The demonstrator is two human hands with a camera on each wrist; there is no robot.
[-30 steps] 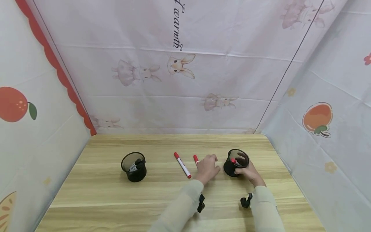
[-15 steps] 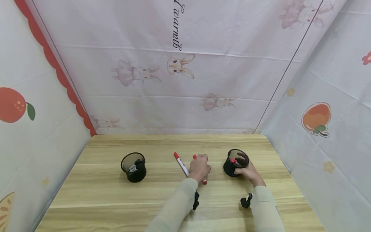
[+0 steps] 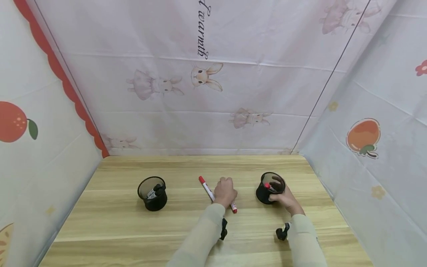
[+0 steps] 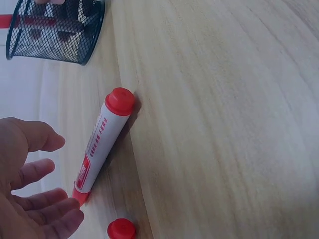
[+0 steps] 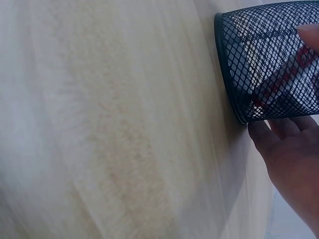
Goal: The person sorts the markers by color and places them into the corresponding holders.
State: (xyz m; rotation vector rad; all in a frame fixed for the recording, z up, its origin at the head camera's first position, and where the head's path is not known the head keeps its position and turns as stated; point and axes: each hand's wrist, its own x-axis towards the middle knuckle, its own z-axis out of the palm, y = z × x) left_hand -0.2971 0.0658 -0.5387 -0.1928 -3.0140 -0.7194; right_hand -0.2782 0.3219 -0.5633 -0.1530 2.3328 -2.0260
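My left hand (image 3: 225, 193) hovers over a red-capped whiteboard marker (image 3: 233, 206) in the middle of the table. In the left wrist view, its thumb and fingers are spread apart beside the white barrel, with nothing gripped. A second red whiteboard marker (image 3: 207, 188) lies just to the left, partly behind the hand. My right hand (image 3: 287, 201) holds a black mesh pen cup (image 3: 263, 194) round its right side, fingers behind it and thumb in front. One red marker (image 5: 289, 74) leans inside that cup, seen through the mesh in the right wrist view.
Another black mesh pen cup (image 3: 156, 203) stands at the left of the wooden table (image 3: 116, 230), with black markers (image 3: 154, 191) inside. Printed cloth walls (image 3: 180, 129) enclose the back and both sides.
My left hand has moved left from beside the right-hand cup to over the nearer red marker, uncovering that marker's near end. The right hand and its cup have stayed put.
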